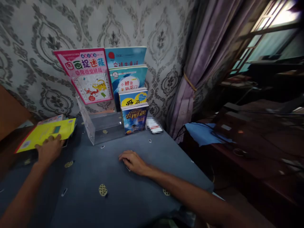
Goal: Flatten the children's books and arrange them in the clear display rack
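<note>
"What are the fingers doing?"

"The left hand [49,149] lies on a yellow book [42,133], fingers spread over its near edge, thumb apart; whether they grip, I cannot tell. The right hand [133,162] rests on the desk [83,177], fingers loosely bent, nothing visible in them."

"Which step is this?"

"Probably steadying or taking hold of the yellow book, at the desk's left. Lifting it would call for fingers hooked under its edge."

"How many of each?"

"Two hands, one yellow book. Farther off, one clear rack [86,123]: on its left, one pink cover [83,76]; on its right, four, far to near: teal cover [127,54], second teal cover [118,83], yellow-and-blue cover [133,98], dark blue cover [134,118]. How many stand behind each, I cannot tell. Right of that, one curtain [190,63]."
</note>
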Demonstrator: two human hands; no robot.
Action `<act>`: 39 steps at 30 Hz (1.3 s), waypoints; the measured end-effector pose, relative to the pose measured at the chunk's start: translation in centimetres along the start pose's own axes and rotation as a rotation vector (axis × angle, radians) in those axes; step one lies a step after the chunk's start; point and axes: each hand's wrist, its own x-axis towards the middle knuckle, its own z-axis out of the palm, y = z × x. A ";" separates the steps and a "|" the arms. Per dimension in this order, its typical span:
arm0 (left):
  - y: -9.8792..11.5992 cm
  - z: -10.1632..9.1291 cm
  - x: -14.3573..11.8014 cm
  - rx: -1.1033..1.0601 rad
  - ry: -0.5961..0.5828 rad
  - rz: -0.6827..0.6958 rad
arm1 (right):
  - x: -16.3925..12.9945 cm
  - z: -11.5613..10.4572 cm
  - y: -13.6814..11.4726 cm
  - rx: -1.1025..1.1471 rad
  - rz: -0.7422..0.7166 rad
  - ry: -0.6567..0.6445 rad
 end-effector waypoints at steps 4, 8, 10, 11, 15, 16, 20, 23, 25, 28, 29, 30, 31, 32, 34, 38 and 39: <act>-0.6 1.9 -5.0 0.021 0.003 0.198 | 0.0 0.0 0.1 0.026 -0.015 0.021; -0.6 3.1 -9.6 -0.015 -0.060 0.264 | 0.0 0.0 0.2 0.045 -0.023 0.023; -0.5 2.9 -11.6 -0.020 -0.076 0.287 | 0.0 -0.1 0.1 0.046 -0.025 0.015; -0.3 2.5 -12.5 -0.015 -0.083 0.304 | 0.0 -0.1 0.1 0.046 -0.028 0.011; 1.4 -0.2 -16.0 0.010 -0.112 0.377 | 0.0 -0.4 -0.2 0.056 -0.041 0.014; 2.1 -0.9 -16.8 0.011 -0.113 0.400 | 0.0 -0.5 -0.3 0.058 -0.043 0.016; 5.5 -2.6 -19.6 -0.010 -0.124 0.493 | 0.0 -0.5 -0.5 0.063 -0.042 0.038; 8.4 -2.6 -21.4 -0.058 -0.044 0.532 | -0.1 -0.5 -0.6 0.056 -0.036 0.102; 10.5 -2.6 -22.3 -0.092 0.011 0.544 | -0.1 -0.6 -0.7 0.058 -0.045 0.162; 13.4 -2.8 -23.2 -0.162 0.052 0.577 | -0.2 -0.7 -0.9 0.070 -0.084 0.214; 14.2 -3.0 -23.3 -0.198 0.061 0.601 | -0.2 -0.8 -0.9 0.070 -0.098 0.213; 14.7 -3.2 -23.3 -0.240 0.069 0.631 | -0.2 -0.8 -0.9 0.065 -0.109 0.204; 15.1 -3.4 -23.1 -0.286 0.073 0.665 | -0.3 -0.8 -0.8 0.056 -0.114 0.189; 15.2 -3.6 -22.8 -0.335 0.072 0.698 | -0.3 -0.7 -0.8 0.042 -0.115 0.171; 14.6 -3.6 -21.6 -0.433 0.050 0.738 | -0.4 -0.6 -0.6 0.000 -0.111 0.126; 11.6 -2.2 -17.9 -0.549 0.016 0.679 | -0.4 -0.1 -0.5 -0.129 -0.139 -0.005; 10.7 -1.7 -16.8 -0.528 0.024 0.648 | -0.3 0.0 -0.5 -0.160 -0.150 -0.037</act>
